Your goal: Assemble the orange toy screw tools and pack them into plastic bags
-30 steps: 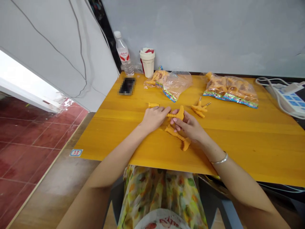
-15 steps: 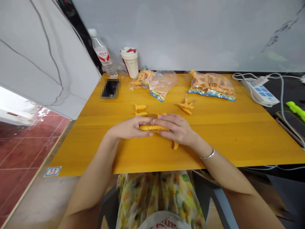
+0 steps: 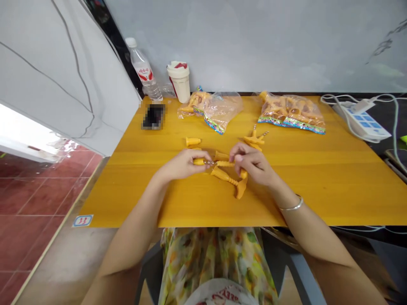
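In my left hand (image 3: 182, 164), fingers closed, is a small yellow plastic piece (image 3: 199, 162), with a twisted metal bit (image 3: 209, 162) at the fingertips. My right hand (image 3: 254, 164) is closed around one end of a yellow plastic rod with a ribbed shaft (image 3: 225, 164), which points left toward the metal bit. Whether the two touch, I cannot tell. Below the hands lies a yellow T-handled plastic tool with a sleeve (image 3: 227, 174). Behind the rod a yellow sleeve (image 3: 221, 156) is partly hidden; another yellow sleeve (image 3: 193, 141) lies behind my left hand.
Yellow pieces with twisted metal bits (image 3: 253, 139) lie behind my right hand. Farther back are an opened plastic bag (image 3: 224, 111) and filled bags of yellow parts (image 3: 291, 111). A bottle (image 3: 144, 72), cup (image 3: 179, 82), blurred dark object (image 3: 153, 116) and power strip (image 3: 365, 123) stand around the edges.
My hands have moved apart from being together around the ribbed yellow piece. The metal bit at my left fingertips and the T-handled tool below now show. The view has shifted slightly.
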A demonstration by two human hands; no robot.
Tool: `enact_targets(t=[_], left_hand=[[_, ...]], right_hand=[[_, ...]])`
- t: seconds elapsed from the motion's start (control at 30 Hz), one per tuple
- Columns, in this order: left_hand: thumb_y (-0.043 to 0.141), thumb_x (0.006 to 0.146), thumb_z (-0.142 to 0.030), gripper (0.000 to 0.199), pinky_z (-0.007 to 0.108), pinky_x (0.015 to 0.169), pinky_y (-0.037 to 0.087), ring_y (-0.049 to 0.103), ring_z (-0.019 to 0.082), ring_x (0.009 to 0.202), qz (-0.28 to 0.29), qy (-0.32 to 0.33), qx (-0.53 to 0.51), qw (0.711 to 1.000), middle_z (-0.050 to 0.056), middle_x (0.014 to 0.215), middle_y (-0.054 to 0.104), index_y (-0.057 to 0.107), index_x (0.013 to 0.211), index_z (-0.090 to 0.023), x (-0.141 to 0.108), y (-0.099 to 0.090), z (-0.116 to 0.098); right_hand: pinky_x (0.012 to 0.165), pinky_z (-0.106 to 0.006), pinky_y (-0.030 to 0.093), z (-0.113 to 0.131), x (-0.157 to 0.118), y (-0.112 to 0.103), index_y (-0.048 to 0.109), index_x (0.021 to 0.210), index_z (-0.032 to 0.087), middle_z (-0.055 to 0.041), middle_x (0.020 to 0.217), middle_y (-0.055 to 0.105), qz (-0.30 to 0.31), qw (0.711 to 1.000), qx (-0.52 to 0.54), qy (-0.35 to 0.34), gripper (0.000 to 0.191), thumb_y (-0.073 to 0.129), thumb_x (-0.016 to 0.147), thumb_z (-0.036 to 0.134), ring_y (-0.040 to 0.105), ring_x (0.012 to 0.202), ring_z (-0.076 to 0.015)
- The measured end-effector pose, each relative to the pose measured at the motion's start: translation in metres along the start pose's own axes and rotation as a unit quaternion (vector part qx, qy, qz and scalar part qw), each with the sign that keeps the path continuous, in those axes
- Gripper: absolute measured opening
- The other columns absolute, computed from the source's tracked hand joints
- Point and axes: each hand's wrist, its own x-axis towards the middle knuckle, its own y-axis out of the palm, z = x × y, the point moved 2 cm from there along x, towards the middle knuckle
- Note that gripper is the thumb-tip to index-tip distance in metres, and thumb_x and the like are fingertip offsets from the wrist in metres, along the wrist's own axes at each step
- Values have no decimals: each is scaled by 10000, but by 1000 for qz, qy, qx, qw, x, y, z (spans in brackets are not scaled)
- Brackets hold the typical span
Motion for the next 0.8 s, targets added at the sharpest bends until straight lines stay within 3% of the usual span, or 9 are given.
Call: enact_targets(t=[0.07, 0.13, 0.2, 0.3, 0.37, 0.5, 0.63, 0.8], left_hand=[[615, 878, -378, 199, 265, 730, 483, 639, 167, 793, -81, -19, 3, 996, 13, 865, 709, 693, 900, -196, -3, -14, 10], [577, 905, -382, 224, 301, 806, 500, 638, 193, 889, -179, -34, 64, 981, 34, 934, 686, 671, 991, -197, -5, -23, 19], [508, 931, -323, 278, 357, 912, 495, 609, 227, 1021, -220, -30, 159, 962, 71, 1040, 643, 644, 1131, -187, -4, -22, 24], [437, 935, -234, 401, 433, 1016, 458, 537, 268, 1154, -207, -17, 269, 941, 125, 1162, 570, 588, 1301, -166, 0, -15, 31], [443, 930, -213, 441, 456, 1031, 451, 524, 278, 1165, -215, -29, 288, 933, 133, 1177, 558, 545, 1357, -172, 0, -16, 39], [508, 876, -171, 380, 474, 1034, 451, 543, 283, 1136, -238, -88, 273, 928, 125, 1155, 590, 549, 1253, -179, -5, -31, 60], [557, 836, -165, 264, 475, 1031, 458, 546, 290, 1123, -201, -133, 288, 927, 119, 1127, 596, 607, 1094, -184, -9, -37, 74], [576, 831, -182, 286, 469, 1041, 455, 546, 295, 1149, -155, -129, 279, 939, 122, 1141, 592, 647, 1107, -187, -6, -28, 77]], right_hand=[[730, -396, 495, -2, 0, -18, 608, 550, 230, -80, 837, 595, -81, 991, -96, -32, 597, 411, 990, 582, 567, 760, -192], [745, -410, 488, -17, 1, -33, 623, 618, 238, -85, 850, 575, -168, 964, -203, -35, 541, 409, 995, 563, 555, 782, -208], [764, -407, 488, -41, 4, -42, 639, 708, 244, -84, 849, 545, -198, 936, -292, -9, 493, 397, 997, 561, 554, 847, -230], [764, -396, 484, -75, 9, -42, 657, 823, 213, -102, 935, 540, -152, 908, -390, 28, 437, 386, 1007, 504, 555, 865, -235], [762, -396, 473, -88, 9, -38, 669, 885, 183, -127, 997, 550, -98, 889, -446, 43, 399, 405, 1004, 458, 557, 860, -240], [749, -395, 439, -93, 6, -38, 683, 958, 162, -151, 1044, 580, -25, 854, -514, 77, 348, 455, 989, 424, 570, 898, -270], [778, -409, 415, -94, 3, -46, 691, 1035, 184, -148, 1063, 599, -26, 844, -526, 105, 306, 498, 971, 412, 576, 961, -295], [796, -434, 396, -99, 1, -52, 710, 1073, 204, -156, 1039, 625, -46, 831, -542, 111, 316, 483, 969, 397, 559, 992, -321]])
